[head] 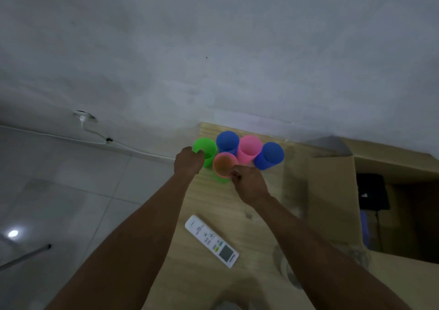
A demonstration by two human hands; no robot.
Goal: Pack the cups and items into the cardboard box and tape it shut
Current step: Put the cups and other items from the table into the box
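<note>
Several plastic cups stand bunched at the far end of a wooden table (206,200). My left hand (188,161) grips the rim of the green cup (206,150). My right hand (248,182) pinches the near rim of the orange cup (224,163), which seems to sit inside a green one. Behind them stand a blue cup (227,141), a pink cup (249,148) and a second blue cup (269,156). The open cardboard box (332,191) stands to the right, with a black item (373,191) inside it.
A white remote control (212,241) lies on the table near me. A clear, blurred round object (288,269) lies under my right forearm. A grey wall rises behind the table. Tiled floor with a white cable (99,136) lies to the left.
</note>
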